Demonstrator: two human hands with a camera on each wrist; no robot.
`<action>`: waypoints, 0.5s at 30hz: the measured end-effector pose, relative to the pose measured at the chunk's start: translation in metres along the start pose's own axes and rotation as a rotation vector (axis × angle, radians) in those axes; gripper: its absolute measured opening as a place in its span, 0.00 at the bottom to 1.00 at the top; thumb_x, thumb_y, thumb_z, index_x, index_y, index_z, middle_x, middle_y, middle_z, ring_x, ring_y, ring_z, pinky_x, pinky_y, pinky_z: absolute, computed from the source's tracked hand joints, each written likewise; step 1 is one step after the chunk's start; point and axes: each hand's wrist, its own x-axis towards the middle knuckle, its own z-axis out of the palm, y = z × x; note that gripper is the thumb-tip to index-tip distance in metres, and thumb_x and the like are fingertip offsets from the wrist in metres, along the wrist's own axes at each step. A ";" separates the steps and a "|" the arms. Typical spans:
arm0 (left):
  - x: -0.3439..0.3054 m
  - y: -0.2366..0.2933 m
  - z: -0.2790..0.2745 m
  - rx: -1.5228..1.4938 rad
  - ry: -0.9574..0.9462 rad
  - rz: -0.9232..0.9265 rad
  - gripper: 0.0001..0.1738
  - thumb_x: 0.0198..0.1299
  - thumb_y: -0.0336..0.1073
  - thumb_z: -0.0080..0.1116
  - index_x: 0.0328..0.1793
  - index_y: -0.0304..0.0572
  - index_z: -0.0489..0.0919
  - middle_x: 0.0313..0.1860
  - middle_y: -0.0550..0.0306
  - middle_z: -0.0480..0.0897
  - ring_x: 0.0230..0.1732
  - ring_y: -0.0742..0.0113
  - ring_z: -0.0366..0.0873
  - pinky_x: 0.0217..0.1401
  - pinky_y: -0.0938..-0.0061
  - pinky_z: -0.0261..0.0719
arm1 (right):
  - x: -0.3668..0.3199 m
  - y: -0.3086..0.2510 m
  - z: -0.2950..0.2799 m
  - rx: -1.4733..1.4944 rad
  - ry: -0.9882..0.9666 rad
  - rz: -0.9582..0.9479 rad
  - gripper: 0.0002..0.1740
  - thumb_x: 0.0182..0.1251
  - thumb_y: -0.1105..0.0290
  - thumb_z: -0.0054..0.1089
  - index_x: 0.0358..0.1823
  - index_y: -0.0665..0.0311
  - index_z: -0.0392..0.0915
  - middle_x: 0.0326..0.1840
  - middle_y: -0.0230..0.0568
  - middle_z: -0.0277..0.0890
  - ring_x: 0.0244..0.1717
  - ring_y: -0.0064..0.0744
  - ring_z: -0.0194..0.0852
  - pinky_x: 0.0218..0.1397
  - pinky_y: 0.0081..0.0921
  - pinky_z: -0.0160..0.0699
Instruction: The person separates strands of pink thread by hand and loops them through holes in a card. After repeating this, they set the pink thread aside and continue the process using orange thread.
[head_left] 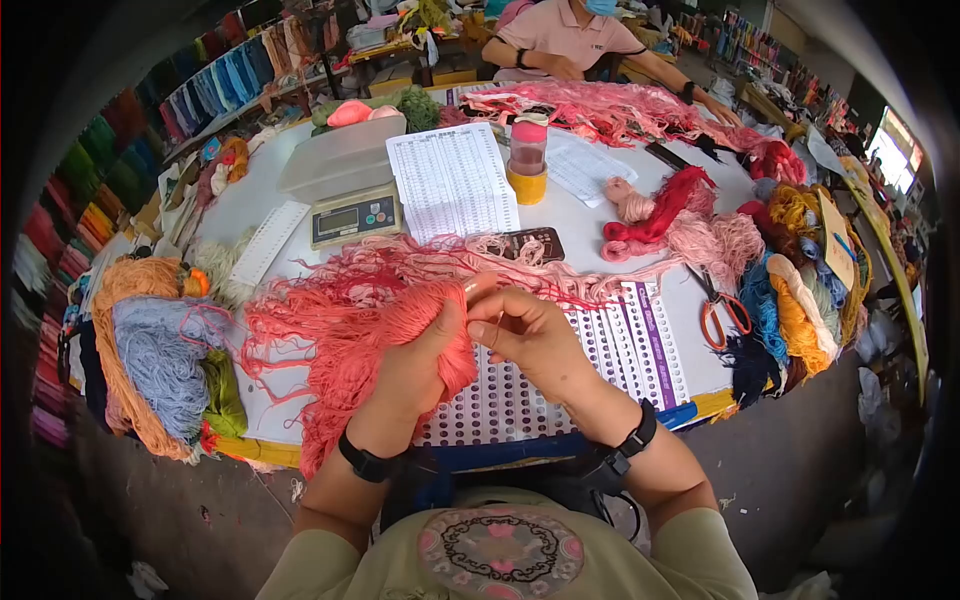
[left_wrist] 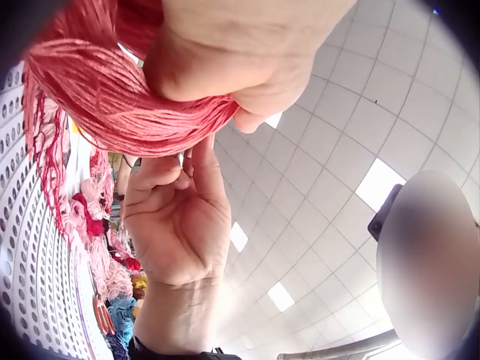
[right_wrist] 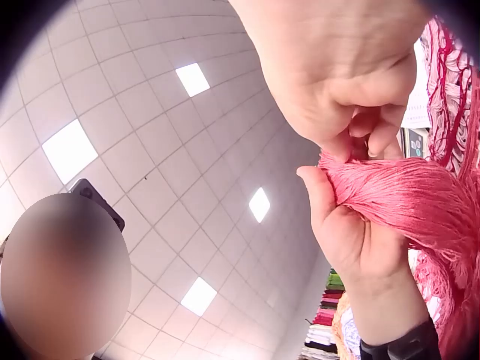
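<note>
A thick coral-pink skein of thread (head_left: 432, 315) is raised over the near edge of the table, its loose lower strands hanging at the left. My left hand (head_left: 412, 365) grips the skein, thumb up along its side. At the skein's right end my right hand (head_left: 545, 345) pinches thread between thumb and fingers. In the right wrist view the strands (right_wrist: 397, 195) gather toward the right fingertips, and the curled fingers hide the exact spot. Behind both hands spreads a tangled heap of coral and pink thread (head_left: 330, 290).
Perforated white cards (head_left: 620, 350) lie under the hands. Beyond stand a digital scale (head_left: 355, 217), a printed sheet (head_left: 450, 185), a jar (head_left: 527, 150) and a dark phone (head_left: 535, 245). Orange-handled scissors (head_left: 722, 315) lie right, near coloured skeins (head_left: 800, 310). Another person (head_left: 570, 45) works opposite.
</note>
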 end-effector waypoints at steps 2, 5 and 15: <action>0.002 0.002 0.000 -0.004 -0.037 -0.018 0.32 0.72 0.49 0.43 0.71 0.28 0.60 0.69 0.45 0.65 0.68 0.60 0.65 0.72 0.65 0.61 | 0.003 0.002 0.001 0.066 0.031 0.016 0.08 0.70 0.68 0.56 0.47 0.58 0.75 0.40 0.29 0.77 0.34 0.15 0.74 0.32 0.14 0.72; -0.011 0.000 0.007 -0.100 0.027 -0.036 0.32 0.72 0.48 0.42 0.71 0.28 0.61 0.69 0.45 0.65 0.68 0.60 0.65 0.72 0.65 0.61 | -0.012 -0.014 0.009 0.276 0.115 0.143 0.05 0.71 0.68 0.53 0.43 0.61 0.74 0.39 0.29 0.78 0.33 0.14 0.72 0.33 0.14 0.72; -0.011 -0.006 0.008 -0.086 0.009 -0.031 0.32 0.71 0.48 0.45 0.70 0.27 0.62 0.66 0.47 0.70 0.68 0.60 0.66 0.71 0.65 0.62 | -0.007 -0.010 0.014 0.112 0.104 0.086 0.07 0.68 0.66 0.58 0.42 0.59 0.78 0.37 0.24 0.77 0.34 0.13 0.71 0.33 0.13 0.68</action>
